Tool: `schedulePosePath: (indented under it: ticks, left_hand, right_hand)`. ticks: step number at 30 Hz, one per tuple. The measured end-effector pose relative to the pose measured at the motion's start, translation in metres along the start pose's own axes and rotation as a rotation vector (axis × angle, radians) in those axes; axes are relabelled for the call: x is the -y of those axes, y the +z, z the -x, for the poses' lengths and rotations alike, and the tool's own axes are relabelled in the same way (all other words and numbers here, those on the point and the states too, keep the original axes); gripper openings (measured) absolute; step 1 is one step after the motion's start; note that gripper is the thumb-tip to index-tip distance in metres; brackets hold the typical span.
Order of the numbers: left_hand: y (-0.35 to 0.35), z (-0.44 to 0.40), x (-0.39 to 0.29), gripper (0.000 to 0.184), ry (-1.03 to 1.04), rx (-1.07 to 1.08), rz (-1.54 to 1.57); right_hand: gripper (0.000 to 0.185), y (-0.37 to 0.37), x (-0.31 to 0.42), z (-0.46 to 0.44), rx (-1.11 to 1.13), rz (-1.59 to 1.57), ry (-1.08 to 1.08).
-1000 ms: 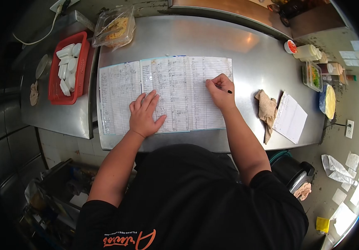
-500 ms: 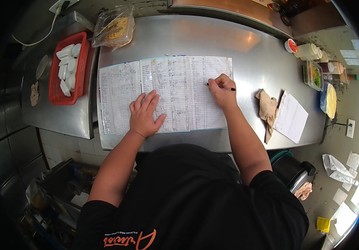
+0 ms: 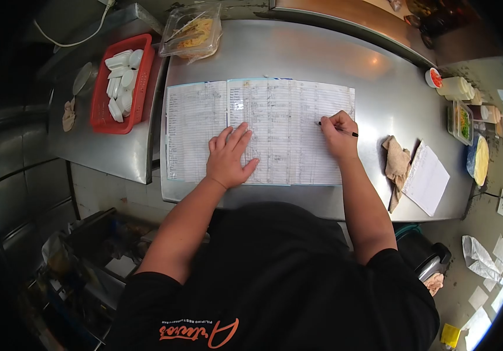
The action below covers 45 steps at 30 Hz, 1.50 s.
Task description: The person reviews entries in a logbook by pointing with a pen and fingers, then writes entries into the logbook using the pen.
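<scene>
An open ledger book (image 3: 199,128) with lined, handwritten pages lies flat on the steel table. My left hand (image 3: 229,155) rests on its pages left of the middle, fingers spread and holding nothing. Over the right part of the ledger, my right hand (image 3: 341,136) is closed round a black pen (image 3: 353,134). The pen's tip points left, at or close to the paper; whether it touches I cannot tell. The handwriting is too small to read.
Right of the ledger lie a brown cloth (image 3: 397,167) and a white notepad (image 3: 428,180). A clear plastic food container (image 3: 192,34) stands at the back left. On the left is a red basket (image 3: 145,88) of white containers. Bottles (image 3: 455,88) and tubs line the right edge.
The whole view has shifted, so the table, ledger and both hands appear farther right. My left hand stays spread on the page, and my right hand still grips the pen over the ledger's right part.
</scene>
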State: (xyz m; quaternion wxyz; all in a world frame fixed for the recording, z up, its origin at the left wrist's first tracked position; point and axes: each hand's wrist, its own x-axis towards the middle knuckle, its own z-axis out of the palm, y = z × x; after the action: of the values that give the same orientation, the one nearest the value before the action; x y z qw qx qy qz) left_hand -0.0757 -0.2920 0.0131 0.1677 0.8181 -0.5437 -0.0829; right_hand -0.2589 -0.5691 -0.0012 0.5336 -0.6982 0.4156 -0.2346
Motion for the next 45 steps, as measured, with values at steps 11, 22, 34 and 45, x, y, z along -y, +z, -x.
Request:
schedulePosePath:
  ticks: [11, 22, 34, 45]
  left_hand:
    - [-0.002, -0.002, 0.000, 0.071, 0.007, 0.015, -0.028]
    - [-0.002, -0.004, -0.004, 0.075, -0.012, 0.014, -0.036]
    - [-0.004, -0.004, -0.003, 0.077, -0.009, 0.021, -0.022]
    - [-0.001, -0.003, -0.001, 0.074, -0.001, 0.000, -0.041]
  right_hand:
    - [0.027, -0.002, 0.001, 0.002, 0.011, 0.025, -0.024]
    - [0.027, 0.000, -0.007, 0.002, 0.000, -0.030, -0.063]
    - [0.027, 0.000, 0.000, 0.002, -0.010, -0.007, -0.082]
    - [0.027, -0.002, 0.004, 0.001, -0.025, 0.027, -0.078]
